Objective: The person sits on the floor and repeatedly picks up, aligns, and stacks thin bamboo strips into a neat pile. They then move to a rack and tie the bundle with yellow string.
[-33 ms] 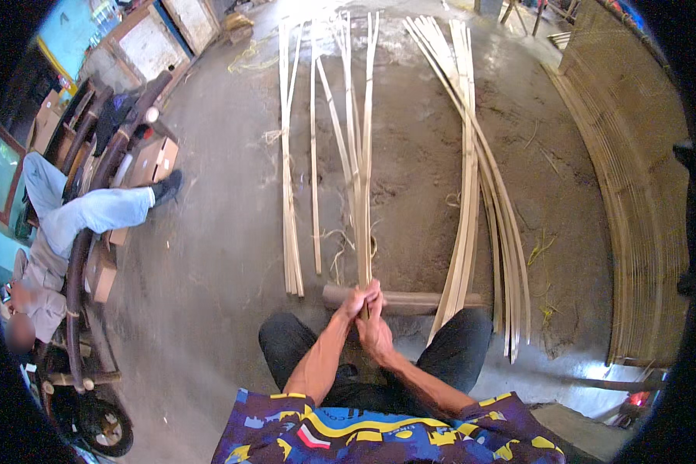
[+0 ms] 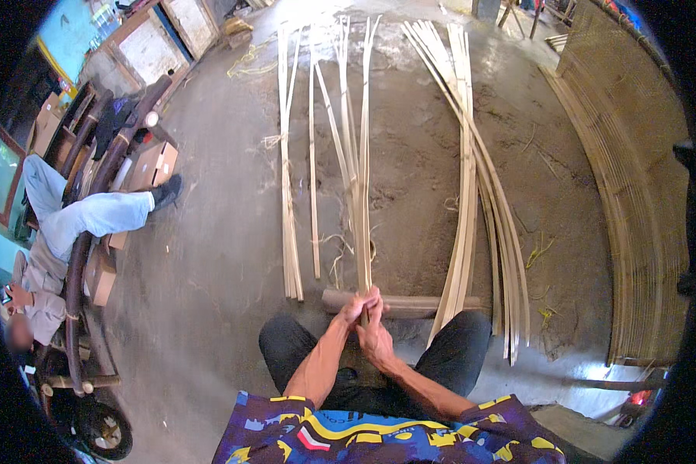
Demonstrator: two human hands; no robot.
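Between my knees, both hands are closed round the near end of a bundle of bamboo strips (image 2: 362, 232). My left hand (image 2: 354, 307) wraps it from the left, its fingers against those of my right hand (image 2: 374, 334), which grips a little nearer to me. The strips run away from me over the floor and fan apart at the far end. Beneath them, just beyond my hands, a brown pole (image 2: 421, 306) lies crosswise. My fingers hide the end of the bundle.
More bamboo strips lie left (image 2: 290, 201) and right (image 2: 465, 178), with a single strip (image 2: 315, 185) between. A woven bamboo mat (image 2: 634, 193) stands far right. At left a person (image 2: 93, 220) reclines on a bamboo bench (image 2: 76, 278) near cardboard boxes (image 2: 155, 165) and a wheel (image 2: 104, 429).
The floor and strips sit slightly lower in the picture, a small shift of view. Both hands keep the same hold on the bundle.
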